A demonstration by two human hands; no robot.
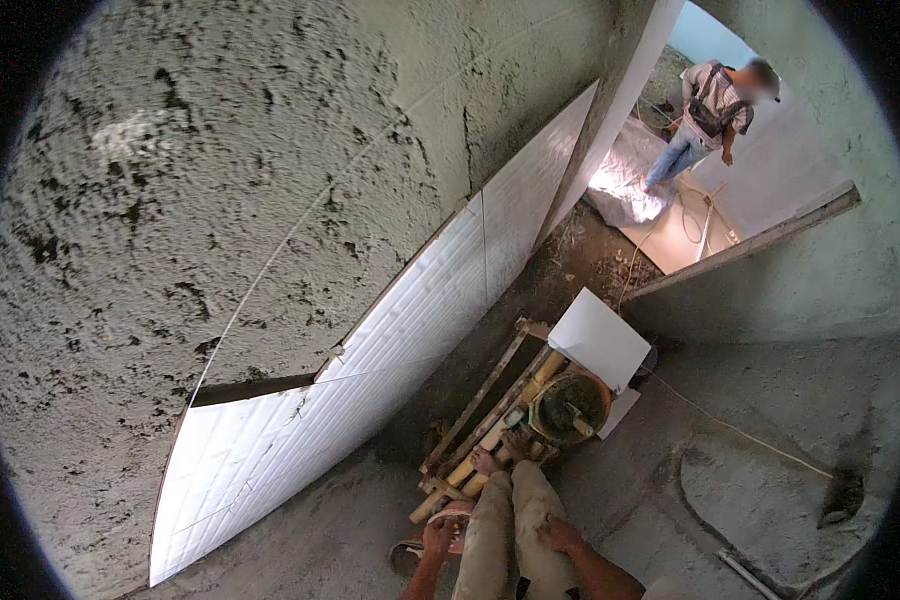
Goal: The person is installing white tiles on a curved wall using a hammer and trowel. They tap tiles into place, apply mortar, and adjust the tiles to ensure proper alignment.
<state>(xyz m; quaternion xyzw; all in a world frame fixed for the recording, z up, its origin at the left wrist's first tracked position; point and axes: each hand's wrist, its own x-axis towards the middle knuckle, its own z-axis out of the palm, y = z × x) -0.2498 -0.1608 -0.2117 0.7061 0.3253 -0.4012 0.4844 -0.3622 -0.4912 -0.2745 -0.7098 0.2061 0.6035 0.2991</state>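
My left hand [438, 537] hangs low beside my left leg, against a reddish round container [458, 512]. Its fingers look curled, and what they hold, if anything, is too small to make out. My right hand [560, 535] lies on my right thigh with nothing in it, fingers stretched out. My bare feet stand on a wooden and bamboo platform [470, 470]. Just ahead of them, to the right, is a round bucket [538, 412] of dark grey mortar. A trowel [578, 418] rests in the mortar. Beyond the bucket lies a white tile [600, 340].
White wall tiles [390, 370] cover the lower left wall under rough plaster [220, 180], with a thin string [280, 245] across it. A cord [730, 428] crosses the floor at right. Another person [705, 120] stands beyond the doorway, near a crumpled sheet [635, 180].
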